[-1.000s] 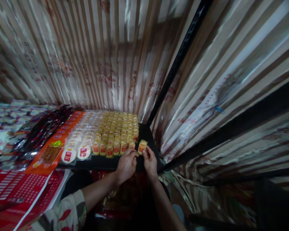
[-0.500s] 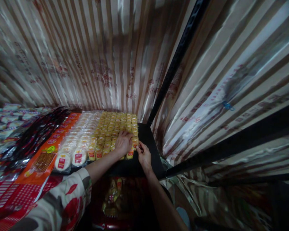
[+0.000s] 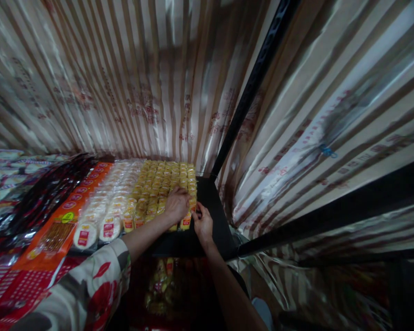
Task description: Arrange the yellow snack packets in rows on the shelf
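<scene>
Head view: my left hand (image 3: 177, 206) and right hand (image 3: 204, 226) flanked a yellow packet (image 3: 192, 202), grips unclear; bare shelf (image 3: 219, 225) extended rightward to its edge.

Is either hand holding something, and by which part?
The right hand seems to touch a yellow packet near its lower right edge; whether it grips can't be told. The left hand is over other packets, its hold unclear.

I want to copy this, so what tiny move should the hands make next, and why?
Maybe the right hand should gently nudge the end yellow packet into line: that hand is at the packet's edge, and the left hand is over the yellow packets beside it.
</scene>
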`<state>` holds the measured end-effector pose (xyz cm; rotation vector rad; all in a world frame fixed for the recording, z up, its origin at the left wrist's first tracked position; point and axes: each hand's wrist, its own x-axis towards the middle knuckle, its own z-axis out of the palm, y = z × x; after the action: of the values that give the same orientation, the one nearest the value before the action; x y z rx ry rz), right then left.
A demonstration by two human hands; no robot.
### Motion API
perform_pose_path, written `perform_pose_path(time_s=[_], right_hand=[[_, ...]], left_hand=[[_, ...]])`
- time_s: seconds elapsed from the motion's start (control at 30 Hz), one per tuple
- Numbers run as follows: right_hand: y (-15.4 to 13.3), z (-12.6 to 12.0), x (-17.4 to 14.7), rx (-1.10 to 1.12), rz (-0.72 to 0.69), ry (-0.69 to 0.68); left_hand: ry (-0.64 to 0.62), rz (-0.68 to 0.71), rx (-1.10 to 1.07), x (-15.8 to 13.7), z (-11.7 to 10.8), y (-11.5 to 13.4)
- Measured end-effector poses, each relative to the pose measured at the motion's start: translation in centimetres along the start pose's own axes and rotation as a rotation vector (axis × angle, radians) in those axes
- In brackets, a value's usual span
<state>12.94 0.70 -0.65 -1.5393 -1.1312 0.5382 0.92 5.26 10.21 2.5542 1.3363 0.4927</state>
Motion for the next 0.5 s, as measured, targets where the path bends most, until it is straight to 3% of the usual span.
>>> perform_pose_path(time_s=[0.5], right_hand=[[-0.57,0.31,0.15,-0.120,-0.033,0.020]], left_hand=[[-0.019,0.108,-0.041,0.06,0.09,-0.22]])
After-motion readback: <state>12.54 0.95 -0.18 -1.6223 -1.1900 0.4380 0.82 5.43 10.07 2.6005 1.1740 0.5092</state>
